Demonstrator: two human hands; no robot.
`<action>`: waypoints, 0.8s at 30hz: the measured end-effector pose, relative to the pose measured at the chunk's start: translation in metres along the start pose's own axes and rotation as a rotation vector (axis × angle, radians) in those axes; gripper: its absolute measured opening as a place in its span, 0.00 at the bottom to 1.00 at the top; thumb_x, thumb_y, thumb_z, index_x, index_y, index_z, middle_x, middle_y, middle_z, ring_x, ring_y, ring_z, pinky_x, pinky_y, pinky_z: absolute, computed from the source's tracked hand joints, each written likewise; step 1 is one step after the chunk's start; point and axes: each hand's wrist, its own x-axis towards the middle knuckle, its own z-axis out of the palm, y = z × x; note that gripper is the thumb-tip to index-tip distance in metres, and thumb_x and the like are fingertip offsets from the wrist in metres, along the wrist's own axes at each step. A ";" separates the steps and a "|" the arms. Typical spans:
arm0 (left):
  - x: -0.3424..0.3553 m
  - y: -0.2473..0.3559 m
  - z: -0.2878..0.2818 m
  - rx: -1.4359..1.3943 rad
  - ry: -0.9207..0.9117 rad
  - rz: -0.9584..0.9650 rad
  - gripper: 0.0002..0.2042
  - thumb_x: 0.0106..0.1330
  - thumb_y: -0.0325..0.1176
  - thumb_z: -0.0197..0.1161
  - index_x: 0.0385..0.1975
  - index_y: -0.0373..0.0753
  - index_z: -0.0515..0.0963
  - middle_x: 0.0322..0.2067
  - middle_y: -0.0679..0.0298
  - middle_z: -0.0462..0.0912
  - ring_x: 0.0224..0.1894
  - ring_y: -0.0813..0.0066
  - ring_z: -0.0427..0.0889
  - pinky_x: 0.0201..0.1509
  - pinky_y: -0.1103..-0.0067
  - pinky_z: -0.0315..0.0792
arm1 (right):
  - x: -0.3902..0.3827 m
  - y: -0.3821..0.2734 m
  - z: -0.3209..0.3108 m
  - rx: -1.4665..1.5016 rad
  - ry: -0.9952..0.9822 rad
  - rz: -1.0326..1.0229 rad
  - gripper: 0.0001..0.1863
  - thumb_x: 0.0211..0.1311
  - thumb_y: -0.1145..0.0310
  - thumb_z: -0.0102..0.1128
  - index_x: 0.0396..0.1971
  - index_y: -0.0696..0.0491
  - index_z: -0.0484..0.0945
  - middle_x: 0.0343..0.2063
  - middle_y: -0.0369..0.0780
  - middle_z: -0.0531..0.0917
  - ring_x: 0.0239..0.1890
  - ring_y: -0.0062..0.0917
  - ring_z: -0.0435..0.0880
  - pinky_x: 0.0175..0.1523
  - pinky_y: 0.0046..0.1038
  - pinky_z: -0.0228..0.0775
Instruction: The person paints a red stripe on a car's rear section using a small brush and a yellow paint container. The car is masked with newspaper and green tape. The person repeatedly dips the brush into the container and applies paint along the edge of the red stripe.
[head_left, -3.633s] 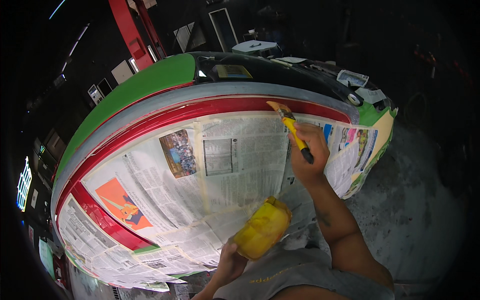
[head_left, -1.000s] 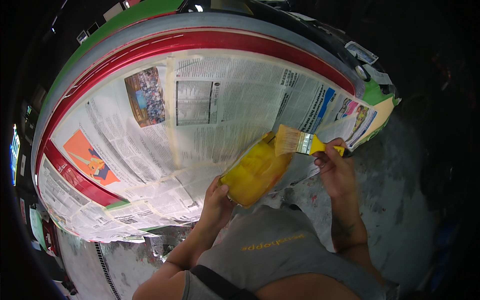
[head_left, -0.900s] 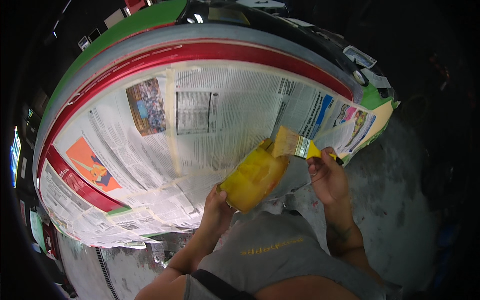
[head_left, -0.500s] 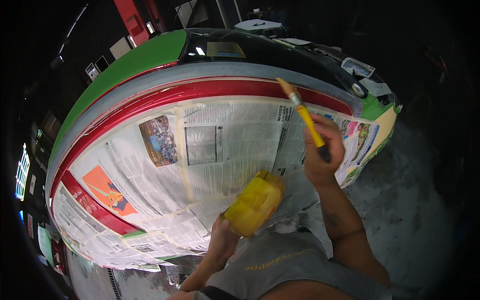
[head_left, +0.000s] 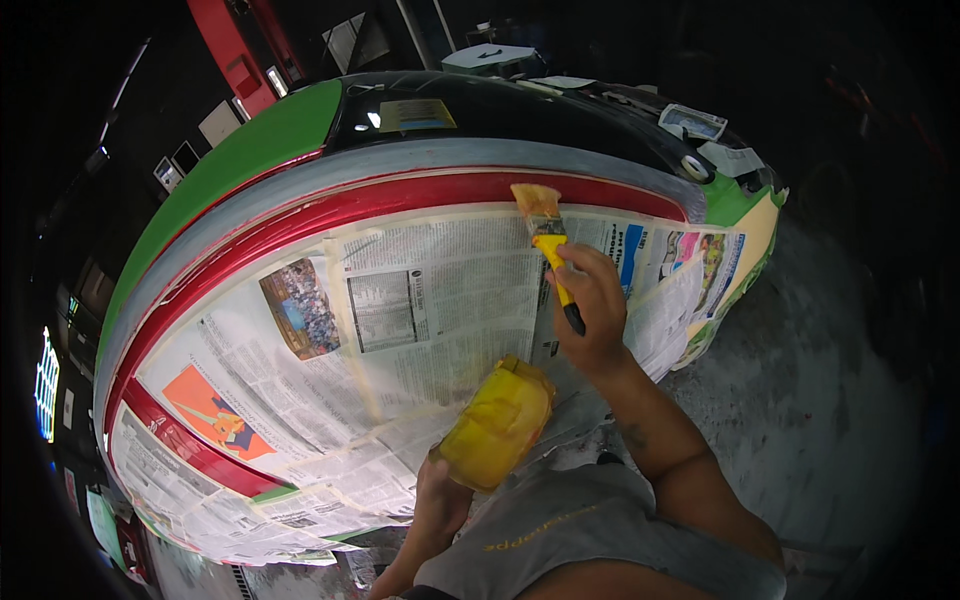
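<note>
My right hand (head_left: pixel 592 310) is closed around the yellow and black handle of a paintbrush (head_left: pixel 546 228). The brush's wide, pale bristles lie over the red painted strip (head_left: pixel 420 188) of a vehicle's side; I cannot tell whether they touch it. Lower down, my left hand (head_left: pixel 443 497) grips the near end of a yellow, see-through container (head_left: pixel 497 424), held tilted near my body. What is inside it is hard to make out. Below the red strip, newspaper sheets (head_left: pixel 440 250) are taped over the vehicle's side.
A grey band (head_left: pixel 460 155) runs above the red strip, beside a dark glass pane (head_left: pixel 520 118). The roof part (head_left: pixel 250 170) at the left is green. Farther back stands a red post (head_left: pixel 232 50). The stained grey floor (head_left: pixel 790 400) lies at the right.
My right hand and the brush have moved left and down, and the brush's flat side has turned toward view. The left hand and container have shifted slightly left and down. The view has also shifted.
</note>
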 end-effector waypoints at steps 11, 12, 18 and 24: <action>0.006 -0.002 0.006 0.071 -0.011 -0.013 0.43 0.72 0.57 0.74 0.78 0.34 0.67 0.73 0.54 0.77 0.74 0.56 0.79 0.74 0.58 0.77 | -0.018 0.023 -0.015 -0.022 0.049 0.041 0.21 0.64 0.88 0.75 0.52 0.56 0.78 0.57 0.52 0.86 0.59 0.49 0.89 0.61 0.42 0.87; 0.006 -0.002 0.007 0.067 -0.024 -0.004 0.44 0.72 0.57 0.74 0.78 0.34 0.67 0.73 0.54 0.77 0.73 0.56 0.80 0.73 0.58 0.78 | -0.018 0.023 -0.015 -0.009 0.060 0.018 0.21 0.63 0.88 0.75 0.52 0.56 0.78 0.57 0.52 0.86 0.60 0.49 0.89 0.62 0.43 0.87; 0.005 -0.003 0.012 0.067 -0.028 0.019 0.45 0.72 0.57 0.74 0.79 0.34 0.66 0.72 0.54 0.78 0.71 0.57 0.81 0.71 0.58 0.79 | -0.015 0.014 0.000 0.111 0.046 -0.001 0.21 0.61 0.87 0.73 0.52 0.56 0.81 0.58 0.49 0.86 0.60 0.51 0.88 0.62 0.46 0.85; -0.001 -0.004 0.009 0.062 0.005 0.019 0.46 0.70 0.59 0.75 0.78 0.32 0.67 0.71 0.54 0.79 0.70 0.58 0.82 0.69 0.61 0.81 | -0.007 0.000 0.011 0.128 0.055 -0.017 0.21 0.60 0.87 0.73 0.52 0.56 0.80 0.57 0.49 0.86 0.59 0.51 0.88 0.60 0.46 0.86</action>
